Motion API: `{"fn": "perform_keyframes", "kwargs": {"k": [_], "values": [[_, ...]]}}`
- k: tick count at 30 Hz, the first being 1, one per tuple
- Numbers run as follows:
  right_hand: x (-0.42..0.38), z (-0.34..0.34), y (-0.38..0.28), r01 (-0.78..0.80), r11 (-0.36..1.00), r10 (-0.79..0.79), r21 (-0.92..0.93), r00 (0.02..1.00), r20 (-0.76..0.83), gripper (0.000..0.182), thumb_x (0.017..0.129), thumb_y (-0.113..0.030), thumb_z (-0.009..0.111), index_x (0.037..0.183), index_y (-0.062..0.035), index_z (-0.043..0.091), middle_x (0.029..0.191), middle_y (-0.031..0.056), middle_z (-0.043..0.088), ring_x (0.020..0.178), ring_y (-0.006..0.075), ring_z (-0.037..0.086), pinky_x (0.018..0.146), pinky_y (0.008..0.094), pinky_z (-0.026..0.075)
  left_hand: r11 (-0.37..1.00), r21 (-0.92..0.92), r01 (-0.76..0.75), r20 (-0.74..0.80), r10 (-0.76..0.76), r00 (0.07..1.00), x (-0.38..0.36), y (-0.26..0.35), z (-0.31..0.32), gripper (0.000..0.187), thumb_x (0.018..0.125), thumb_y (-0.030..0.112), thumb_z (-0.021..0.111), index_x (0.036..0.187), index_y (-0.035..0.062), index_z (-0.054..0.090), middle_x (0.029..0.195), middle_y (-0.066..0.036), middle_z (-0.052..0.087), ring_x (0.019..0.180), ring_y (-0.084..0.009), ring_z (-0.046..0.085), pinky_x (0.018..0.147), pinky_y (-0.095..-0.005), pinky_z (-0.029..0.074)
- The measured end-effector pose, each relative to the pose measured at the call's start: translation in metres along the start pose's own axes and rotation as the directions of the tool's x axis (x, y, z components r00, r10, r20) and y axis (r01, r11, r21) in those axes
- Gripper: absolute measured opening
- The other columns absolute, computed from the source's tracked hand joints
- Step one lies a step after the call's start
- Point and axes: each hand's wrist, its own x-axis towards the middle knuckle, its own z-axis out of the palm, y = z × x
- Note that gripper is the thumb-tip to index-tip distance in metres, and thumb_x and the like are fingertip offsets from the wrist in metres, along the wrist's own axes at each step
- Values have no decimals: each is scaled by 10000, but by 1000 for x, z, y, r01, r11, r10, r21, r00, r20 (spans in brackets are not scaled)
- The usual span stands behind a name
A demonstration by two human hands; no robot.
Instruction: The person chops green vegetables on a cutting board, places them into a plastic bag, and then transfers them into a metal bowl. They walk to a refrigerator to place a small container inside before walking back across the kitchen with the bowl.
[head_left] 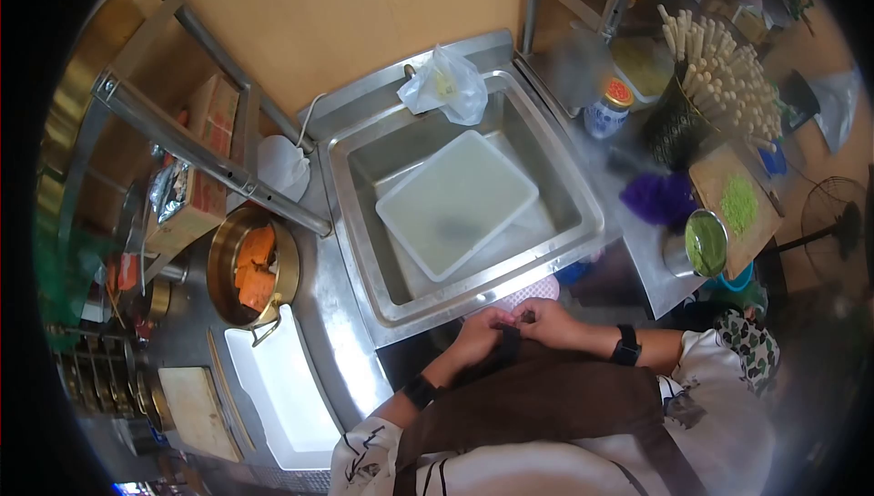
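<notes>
At the front of my body, just below the sink's near edge, my left hand [482, 334] and my right hand [550, 323] meet with fingers pinched together. Between them a dark apron strap [510, 345] hangs down, and both hands seem closed on it. The brown apron [537, 396] covers my front. Beyond the hands is the steel sink [592, 223], in which a white rectangular tub [460, 200] filled with cloudy liquid lies at an angle. A pink dotted item [533, 292] shows just past my fingers.
Left of the sink are a brass pot [289, 264] with orange pieces, a white tray [282, 396] and a cutting board [196, 412]. On the right stand a jar [607, 112], a holder of wooden sticks [669, 122], a metal cup of green food [706, 243] and a board [765, 209] with chopped greens.
</notes>
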Motion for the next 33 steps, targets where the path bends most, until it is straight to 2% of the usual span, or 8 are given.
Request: {"fn": "perform_keyframes", "kwargs": {"k": [5, 13, 19, 22, 26, 27, 31, 33], "values": [[9, 12, -1, 68, 939, -90, -338, 995, -48, 172, 691, -53, 615, 849, 8, 586, 725, 122, 585, 684, 223, 569, 625, 331, 460, 987, 157, -30, -57, 39, 998, 2, -1, -3, 161, 767, -70, 532, 913, -18, 575, 885, -93, 623, 813, -135, 579, 741, -252, 458], [14, 29, 2, -6, 900, -48, -435, 992, -114, 178, 689, -61, 618, 849, 4, 576, 848, 196, 583, 811, 323, 571, 702, 388, 460, 997, 77, -17, -47, 21, 999, 3, -13, -12, 161, 751, -18, 611, 910, -15, 583, 874, -86, 628, 802, -127, 578, 731, -253, 462], [16, 29, -9, -68, 944, 35, -321, 994, -108, 150, 728, -43, 551, 864, 17, 564, 862, 227, 573, 861, 354, 570, 738, 407, 452, 993, 98, -64, -37, 68, 997, 4, -10, -14, 179, 737, -47, 577, 911, -4, 573, 882, -71, 612, 792, -122, 569, 727, -249, 458], [15, 26, -11, 28, 961, -74, -276, 985, -158, 170, 722, -16, 559, 887, 22, 556, 844, 216, 576, 843, 333, 579, 725, 390, 457, 985, 8, -171, -48, 171, 984, 12, -17, -15, 213, 738, -62, 535, 939, 6, 557, 891, -70, 593, 776, -122, 564, 712, -237, 456], [15, 23, -10, 121, 969, -183, -217, 936, -299, 210, 745, 0, 571, 943, 38, 512, 766, 175, 568, 707, 267, 587, 623, 348, 471, 963, -267, 26, -8, -29, 1000, 17, -9, -18, 217, 785, 10, 567, 1000, 32, 538, 914, -40, 583, 794, -96, 541, 687, -201, 421], [14, 17, -17, -39, 995, 17, -91, 973, -231, 296, 771, -129, 651, 1013, -10, 527, 904, 159, 559, 811, 254, 556, 709, 346, 450, 930, -348, 115, 16, -117, 993, 14, -5, -18, 203, 814, 70, 582, 1010, 39, 539, 915, -34, 586, 787, -84, 538, 653, -195, 418], [16, 14, -2, 56, 998, -48, 24, 961, -271, 238, 773, -136, 659, 942, -29, 530, 824, 113, 541, 736, 191, 521, 675, 316, 439, 940, -335, 68, -71, -97, 993, 19, -2, -6, 208, 832, 136, 608, 1004, 35, 550, 885, -43, 604, 756, -87, 547, 635, -194, 426], [14, 14, 3, 147, 983, -172, -108, 943, -286, 207, 795, -99, 615, 903, 20, 485, 778, 160, 554, 712, 244, 580, 614, 340, 465, 946, -317, 62, -94, -96, 991, 17, 3, 0, 202, 829, 136, 616, 988, 27, 553, 871, -50, 610, 747, -93, 554, 648, -198, 436]]}}
